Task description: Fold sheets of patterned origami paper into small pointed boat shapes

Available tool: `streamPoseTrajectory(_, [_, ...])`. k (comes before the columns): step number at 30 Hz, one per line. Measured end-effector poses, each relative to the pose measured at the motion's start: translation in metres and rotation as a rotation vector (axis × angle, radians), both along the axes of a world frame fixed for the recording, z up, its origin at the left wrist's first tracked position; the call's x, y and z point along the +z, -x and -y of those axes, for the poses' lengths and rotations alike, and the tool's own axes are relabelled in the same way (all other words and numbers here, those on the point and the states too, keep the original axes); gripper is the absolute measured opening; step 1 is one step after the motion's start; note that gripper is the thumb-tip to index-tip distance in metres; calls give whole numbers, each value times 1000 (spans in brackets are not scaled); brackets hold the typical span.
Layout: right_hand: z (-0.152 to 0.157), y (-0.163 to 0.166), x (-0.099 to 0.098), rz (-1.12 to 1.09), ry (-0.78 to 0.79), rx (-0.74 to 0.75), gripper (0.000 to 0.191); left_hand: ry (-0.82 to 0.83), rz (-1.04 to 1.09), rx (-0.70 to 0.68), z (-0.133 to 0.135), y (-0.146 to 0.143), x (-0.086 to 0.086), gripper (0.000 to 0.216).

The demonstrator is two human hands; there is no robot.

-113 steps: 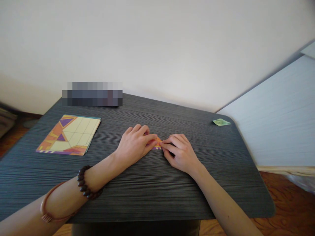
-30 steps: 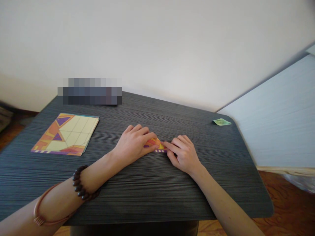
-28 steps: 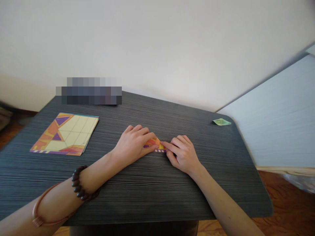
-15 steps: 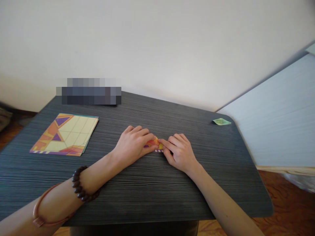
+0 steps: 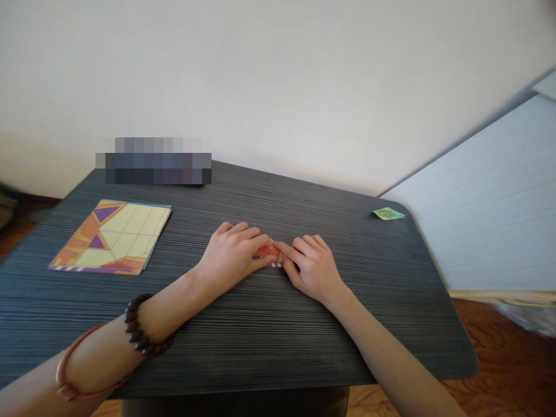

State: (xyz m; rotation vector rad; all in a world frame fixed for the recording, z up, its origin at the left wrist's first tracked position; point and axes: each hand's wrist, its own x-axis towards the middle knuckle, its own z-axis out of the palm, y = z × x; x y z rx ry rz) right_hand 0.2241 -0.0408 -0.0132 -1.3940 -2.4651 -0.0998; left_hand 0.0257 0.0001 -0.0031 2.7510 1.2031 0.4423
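A small folded piece of patterned paper (image 5: 266, 252), orange, yellow and purple with a striped edge, lies on the dark table between my hands. My left hand (image 5: 234, 250) is closed on its left part, thumb along the near edge and fingers on the far side. From the right, my right hand (image 5: 311, 266) pinches the paper's right end, its index finger stretched across the top and the thumb near the lower edge. Much of the paper is hidden under my fingers.
A stack of square patterned paper sheets (image 5: 125, 237) lies on the left of the dark wood-grain table (image 5: 243, 347). A small green folded paper (image 5: 388, 214) sits near the far right corner. A blurred-out object (image 5: 156, 165) stands at the back left, by the wall.
My right index finger and thumb have shifted slightly left along the paper, covering more of its right end. The whole view has drifted a little; the left hand keeps its hold.
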Motion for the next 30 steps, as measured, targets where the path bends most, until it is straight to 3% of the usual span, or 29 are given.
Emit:
streamPoseTrajectory(14, [13,-23,2,-112,-48,68,24,-38,-1,16,1,0,1,29])
streamPoseTrajectory(30, [13,-23,4,-113,-95,127,24,-47,-16,13,0,1,-1,31])
